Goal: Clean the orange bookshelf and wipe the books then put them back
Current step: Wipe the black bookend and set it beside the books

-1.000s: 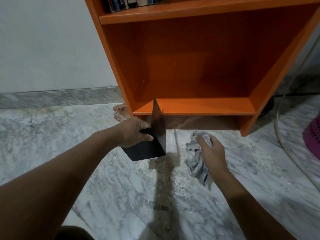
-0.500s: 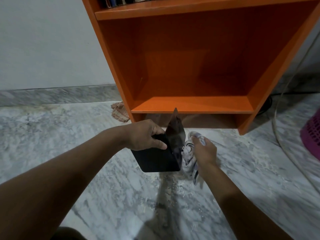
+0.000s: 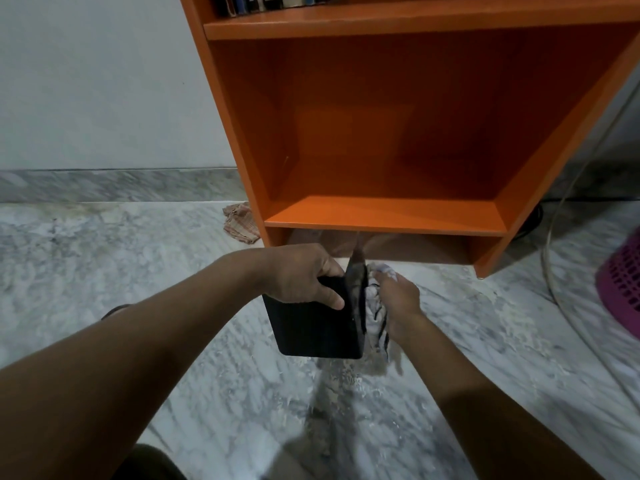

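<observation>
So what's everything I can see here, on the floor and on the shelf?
bookshelf: one, orange, centre top
books: several, dark spines, upper shelf
bookend: one, black, in front of the shelf
cloth: one, grey-white, pressed against the bookend
rag: one, pinkish checked, left of shelf
basket: one, magenta, right edge
hose: one, clear, at right
floor: one, grey-white marble, underneath
left hand: one, grips the bookend
right hand: one, holds the cloth

No legible text, label or number; book spines [image 3: 263, 0] at 12 o'clock on upper shelf [image 3: 415, 24] too small, blurred to read.
</observation>
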`<state>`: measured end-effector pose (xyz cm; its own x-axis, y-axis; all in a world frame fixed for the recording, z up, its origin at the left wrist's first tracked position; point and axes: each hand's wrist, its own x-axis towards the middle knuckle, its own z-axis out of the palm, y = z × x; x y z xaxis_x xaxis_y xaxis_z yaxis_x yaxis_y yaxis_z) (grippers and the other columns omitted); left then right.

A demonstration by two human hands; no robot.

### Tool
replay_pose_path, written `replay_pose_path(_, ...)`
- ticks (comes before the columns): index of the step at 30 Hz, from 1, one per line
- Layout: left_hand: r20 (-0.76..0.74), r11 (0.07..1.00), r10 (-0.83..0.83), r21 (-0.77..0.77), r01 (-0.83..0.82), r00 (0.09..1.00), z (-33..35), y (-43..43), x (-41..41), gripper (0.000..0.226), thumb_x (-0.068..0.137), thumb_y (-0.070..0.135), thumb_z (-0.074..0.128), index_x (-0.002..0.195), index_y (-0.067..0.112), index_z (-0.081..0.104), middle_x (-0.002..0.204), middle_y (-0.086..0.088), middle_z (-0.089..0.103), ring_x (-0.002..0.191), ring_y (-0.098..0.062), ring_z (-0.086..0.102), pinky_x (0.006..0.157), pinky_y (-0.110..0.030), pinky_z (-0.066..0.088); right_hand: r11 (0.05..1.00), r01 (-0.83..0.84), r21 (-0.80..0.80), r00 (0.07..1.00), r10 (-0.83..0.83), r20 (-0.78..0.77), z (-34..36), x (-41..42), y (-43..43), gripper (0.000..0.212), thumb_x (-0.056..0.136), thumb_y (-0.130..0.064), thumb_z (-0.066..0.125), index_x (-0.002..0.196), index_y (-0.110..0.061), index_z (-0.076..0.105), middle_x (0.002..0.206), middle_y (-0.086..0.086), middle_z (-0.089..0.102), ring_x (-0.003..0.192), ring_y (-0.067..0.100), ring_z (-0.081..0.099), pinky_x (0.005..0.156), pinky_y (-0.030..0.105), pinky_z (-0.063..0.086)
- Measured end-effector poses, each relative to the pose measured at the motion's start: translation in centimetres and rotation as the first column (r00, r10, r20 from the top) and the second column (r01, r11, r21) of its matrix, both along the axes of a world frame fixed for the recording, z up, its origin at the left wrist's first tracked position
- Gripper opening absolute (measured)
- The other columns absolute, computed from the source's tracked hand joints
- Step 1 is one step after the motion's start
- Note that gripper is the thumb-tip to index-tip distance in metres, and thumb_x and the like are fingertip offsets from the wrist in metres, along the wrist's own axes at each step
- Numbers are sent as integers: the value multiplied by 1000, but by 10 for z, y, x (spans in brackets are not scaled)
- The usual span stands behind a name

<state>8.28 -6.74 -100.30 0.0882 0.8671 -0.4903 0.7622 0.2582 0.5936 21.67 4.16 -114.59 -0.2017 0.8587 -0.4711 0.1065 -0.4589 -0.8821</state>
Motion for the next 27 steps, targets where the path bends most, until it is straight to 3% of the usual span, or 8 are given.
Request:
replay_pose_path(2,10,1000,7,-9,-6,1000,-1,-2,-2,13,93,25,64,105,26,70,101,8,74,91,-9,70,81,-26,58,994,84,-63,996,-84,0,-3,6,5,6,85,-21,66,84,-16,70,94,13,72,87,28,69,80,39,56)
replay_pose_path(5,14,1000,29,-9,-29,999,1,-3,-8,9,93,25,65,98,31,69,97,12,73,89,-7,70,80,-25,58,974,161,157,985,-148,-90,16,12,-8,10,91,-21,62,95,-19,71,90,4,72,88,21,69,68,29,56)
replay_pose_path(8,-40,1000,-2,-16,2,999,3,1,-3,10,93,27,65,101,26,70,98,10,72,90,-9,69,78,-26,56,877,48,478,971,72,-230,41,10,-33,18,93,-18,64,109,-23,69,101,-6,71,93,3,67,76,18,54)
replay_pose_path(11,-128,997,-71,-20,69,989,7,6,9,19,94,29,64,108,19,71,100,6,72,90,-10,66,80,-29,54,716,-100,690,964,242,-112,41,4,-35,25,94,-14,64,115,-26,65,116,-8,67,109,0,60,90,15,49)
replay_pose_path(16,-163,987,-160,-14,160,974,12,10,34,24,94,27,62,117,25,69,110,8,70,100,-12,64,90,-37,53,952,45,302,998,-32,-47,13,6,6,15,95,-23,59,106,-23,69,100,-1,69,86,8,63,70,20,49)
replay_pose_path(20,-128,990,-144,-18,143,981,12,9,32,23,94,28,63,116,24,70,109,8,71,99,-11,65,90,-38,55,974,222,-52,974,-224,-41,-2,20,26,13,89,-22,61,93,-16,73,78,5,69,69,21,63,66,30,50)
replay_pose_path(24,-152,993,-121,-16,120,981,7,9,24,17,93,28,64,109,25,71,100,12,71,92,-9,65,86,-36,54,923,329,199,942,-307,-136,16,23,14,13,90,-23,61,98,-21,71,94,4,72,87,19,68,76,35,58)
replay_pose_path(27,-154,993,-117,-34,113,981,7,11,25,15,94,28,64,106,27,71,97,14,70,93,-9,65,87,-36,54,782,265,563,955,-135,-263,38,21,-10,21,93,-7,61,107,-20,68,98,-8,68,87,-3,65,72,14,52)
